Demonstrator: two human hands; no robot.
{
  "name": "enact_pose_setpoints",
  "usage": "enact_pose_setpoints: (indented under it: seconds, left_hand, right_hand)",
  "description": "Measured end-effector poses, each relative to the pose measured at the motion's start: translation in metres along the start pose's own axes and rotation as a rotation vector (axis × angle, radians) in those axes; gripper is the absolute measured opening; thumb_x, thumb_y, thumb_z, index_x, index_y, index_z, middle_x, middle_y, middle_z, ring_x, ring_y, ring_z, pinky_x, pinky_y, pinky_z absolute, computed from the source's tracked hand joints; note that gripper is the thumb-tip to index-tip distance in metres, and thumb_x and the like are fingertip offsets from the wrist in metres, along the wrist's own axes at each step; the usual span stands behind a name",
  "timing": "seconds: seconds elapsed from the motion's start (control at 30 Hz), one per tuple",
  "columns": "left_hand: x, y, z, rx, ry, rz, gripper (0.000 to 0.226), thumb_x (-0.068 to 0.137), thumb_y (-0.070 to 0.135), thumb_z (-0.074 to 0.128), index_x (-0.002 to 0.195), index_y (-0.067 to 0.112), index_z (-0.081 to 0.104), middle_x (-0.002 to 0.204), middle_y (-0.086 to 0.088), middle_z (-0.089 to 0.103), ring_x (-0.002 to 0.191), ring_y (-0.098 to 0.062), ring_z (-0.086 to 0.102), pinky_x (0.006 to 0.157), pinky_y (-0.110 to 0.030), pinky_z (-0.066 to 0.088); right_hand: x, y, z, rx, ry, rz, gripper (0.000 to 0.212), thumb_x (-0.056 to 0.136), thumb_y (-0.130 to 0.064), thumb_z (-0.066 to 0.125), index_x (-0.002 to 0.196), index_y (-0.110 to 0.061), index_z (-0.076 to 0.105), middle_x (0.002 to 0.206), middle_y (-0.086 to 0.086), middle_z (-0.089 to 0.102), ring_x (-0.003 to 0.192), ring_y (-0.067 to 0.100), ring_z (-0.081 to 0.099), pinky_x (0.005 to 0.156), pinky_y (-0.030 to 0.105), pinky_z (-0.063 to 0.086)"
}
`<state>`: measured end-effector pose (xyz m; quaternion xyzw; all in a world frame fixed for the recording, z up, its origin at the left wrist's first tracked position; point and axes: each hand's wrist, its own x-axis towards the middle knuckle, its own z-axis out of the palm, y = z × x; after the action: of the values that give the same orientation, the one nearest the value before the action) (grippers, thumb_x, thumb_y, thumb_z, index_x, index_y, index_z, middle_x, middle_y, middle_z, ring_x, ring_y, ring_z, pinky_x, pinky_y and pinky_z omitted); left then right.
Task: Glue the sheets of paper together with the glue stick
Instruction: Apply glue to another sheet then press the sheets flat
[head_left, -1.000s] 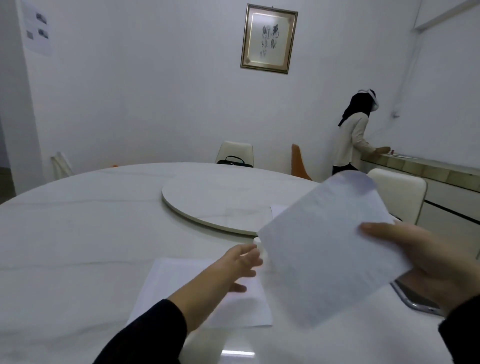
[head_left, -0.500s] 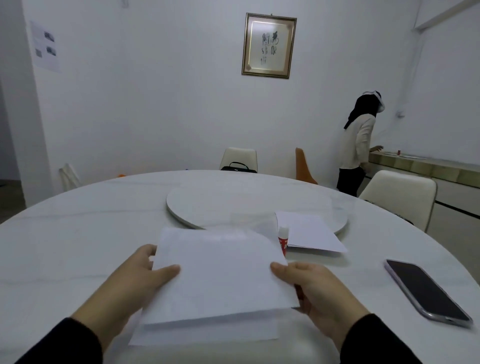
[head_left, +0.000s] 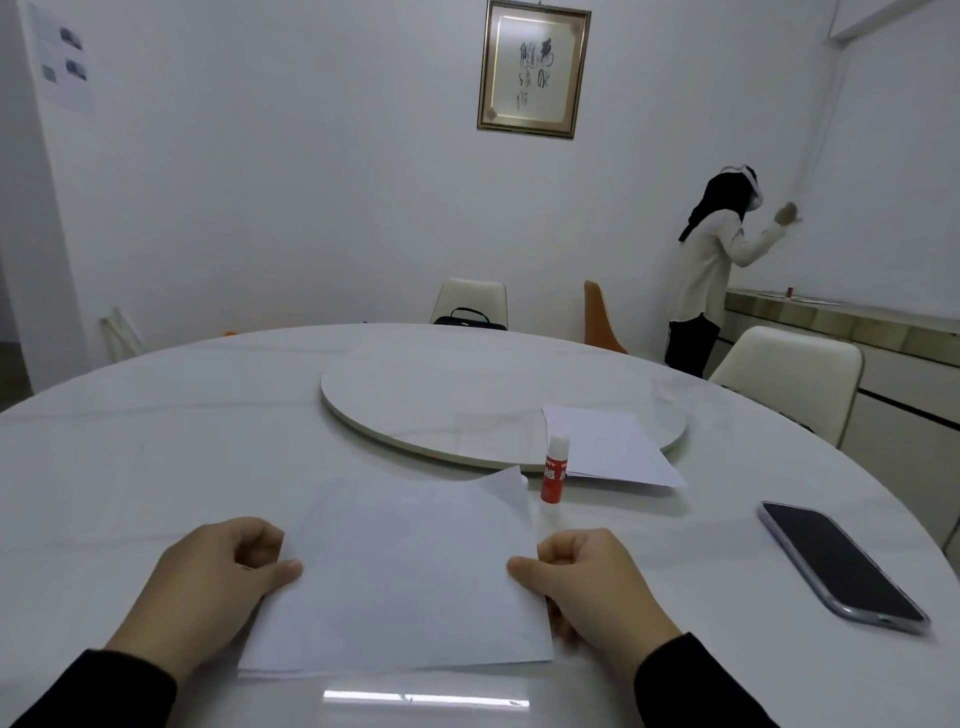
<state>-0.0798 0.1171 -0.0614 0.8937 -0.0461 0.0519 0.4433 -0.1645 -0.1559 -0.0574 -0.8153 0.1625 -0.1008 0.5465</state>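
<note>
On the table, just in front of the wearer, a top sheet is laid over a lower sheet whose near edge peeks out beneath. The step is judged to be aligning and pressing: edges should be squared first, then the paper smoothed outward from the middle so the raised far right corner is flattened. The left hand and right hand are set at the sheet's side edges, fingers curled, thumbs pressed on top, pinching the paper. The glue stick is stood upright just beyond, beside spare sheets.
</note>
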Motion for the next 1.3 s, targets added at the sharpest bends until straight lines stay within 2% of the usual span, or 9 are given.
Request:
enact_pose_setpoints:
  seconds: [0.2, 0.47, 0.83, 1.1, 1.13, 1.2, 1.3]
  left_hand:
    - [-0.001, -0.002, 0.002, 0.101, 0.013, 0.047, 0.014, 0.072, 0.015, 0.078, 0.071, 0.02, 0.065, 0.073, 0.001, 0.067, 0.07, -0.016, 0.063, 0.062, -0.027, 0.039]
    - [-0.003, 0.0, 0.004, 0.131, 0.019, 0.1, 0.019, 0.07, 0.014, 0.079, 0.067, 0.022, 0.062, 0.067, 0.003, 0.064, 0.066, -0.013, 0.058, 0.059, -0.02, 0.036]
    - [-0.007, -0.002, 0.005, 0.2, 0.033, 0.154, 0.019, 0.071, 0.014, 0.078, 0.066, 0.019, 0.06, 0.068, 0.001, 0.064, 0.066, -0.014, 0.057, 0.059, -0.015, 0.037]
    - [-0.008, -0.002, 0.01, 0.255, 0.05, 0.167, 0.015, 0.071, 0.013, 0.076, 0.069, 0.015, 0.061, 0.067, 0.001, 0.064, 0.067, -0.015, 0.058, 0.058, -0.019, 0.039]
    - [-0.008, -0.001, 0.012, 0.276, 0.052, 0.165, 0.014, 0.072, 0.013, 0.075, 0.073, 0.015, 0.061, 0.069, 0.002, 0.063, 0.067, -0.015, 0.057, 0.058, -0.02, 0.038]
    - [-0.006, -0.001, 0.014, 0.309, 0.046, 0.136, 0.02, 0.075, 0.015, 0.073, 0.092, 0.016, 0.062, 0.081, 0.002, 0.061, 0.072, -0.015, 0.055, 0.063, -0.024, 0.037]
    - [-0.002, -0.001, 0.018, 0.453, 0.056, 0.121, 0.048, 0.081, 0.023, 0.067, 0.125, 0.015, 0.049, 0.112, -0.003, 0.054, 0.101, -0.02, 0.053, 0.087, -0.027, 0.04]
  right_hand:
    - [0.002, 0.002, 0.001, -0.076, 0.014, -0.013, 0.029, 0.073, -0.022, 0.073, 0.052, -0.016, 0.055, 0.039, -0.007, 0.053, 0.03, 0.012, 0.048, 0.032, 0.017, 0.035]
    - [0.002, 0.0, 0.001, -0.122, -0.001, -0.007, 0.02, 0.077, -0.02, 0.072, 0.063, -0.011, 0.059, 0.06, 0.007, 0.062, 0.032, 0.012, 0.05, 0.034, 0.017, 0.038]
    - [0.003, 0.003, 0.002, -0.172, 0.008, -0.014, 0.028, 0.077, -0.02, 0.072, 0.06, -0.014, 0.051, 0.057, 0.005, 0.057, 0.035, 0.011, 0.049, 0.037, 0.018, 0.041]
    - [0.004, 0.006, 0.006, -0.216, 0.06, -0.043, 0.03, 0.074, -0.021, 0.073, 0.055, -0.016, 0.05, 0.05, -0.002, 0.053, 0.031, 0.008, 0.046, 0.036, 0.017, 0.041]
    - [0.004, 0.006, 0.007, -0.228, 0.077, -0.047, 0.027, 0.072, -0.021, 0.074, 0.056, -0.016, 0.052, 0.051, -0.002, 0.054, 0.034, 0.008, 0.047, 0.037, 0.018, 0.042]
    - [0.004, 0.007, 0.008, -0.266, 0.12, -0.064, 0.022, 0.069, -0.024, 0.074, 0.059, -0.016, 0.057, 0.055, -0.004, 0.057, 0.042, 0.009, 0.051, 0.042, 0.02, 0.045]
    - [0.001, 0.007, 0.01, -0.484, 0.208, -0.13, 0.021, 0.072, -0.037, 0.072, 0.074, -0.023, 0.058, 0.071, -0.009, 0.059, 0.063, 0.006, 0.055, 0.057, 0.015, 0.044]
